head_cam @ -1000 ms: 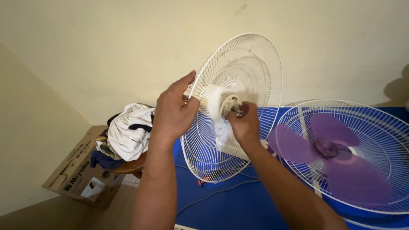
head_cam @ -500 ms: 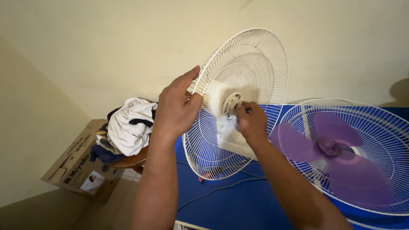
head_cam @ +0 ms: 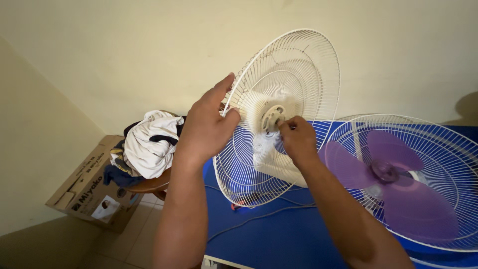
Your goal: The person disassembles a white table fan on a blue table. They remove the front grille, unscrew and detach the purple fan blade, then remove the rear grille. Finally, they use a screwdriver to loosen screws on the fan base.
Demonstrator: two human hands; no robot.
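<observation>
the white wire fan guard (head_cam: 294,74) stands tilted on the blue worktop (head_cam: 269,239), its lower rim close to the worktop surface and its upper rim leaning toward the cream wall (head_cam: 124,55). the left hand (head_cam: 206,127) grips the left rim of the guard, thumb pressed on the wires and the other fingers (head_cam: 219,89) raised along the rim edge, clamped on the guard. the right hand (head_cam: 298,139) sits at the centre of the guard, its fingers pinched together on the small hub (head_cam: 273,118) in the middle; what lies between the fingertips is too small to tell. behind the hub, inside the guard, a white motor housing (head_cam: 266,159) shows through the wires.

just right of the guard, a second fan (head_cam: 403,179) lies flat on the worktop, with purple blades (head_cam: 393,189) inside a white wire cage. below the guard, a thin grey cord (head_cam: 259,219) runs across the worktop, and a small red piece (head_cam: 238,204) lies under the guard's lower rim.

left of the guard, off the worktop, a heap of clothes (head_cam: 147,147) rests on a round wooden stool (head_cam: 149,185). further left of the guard, a cardboard box (head_cam: 89,192) sits on the floor (head_cam: 114,249) against the wall.
</observation>
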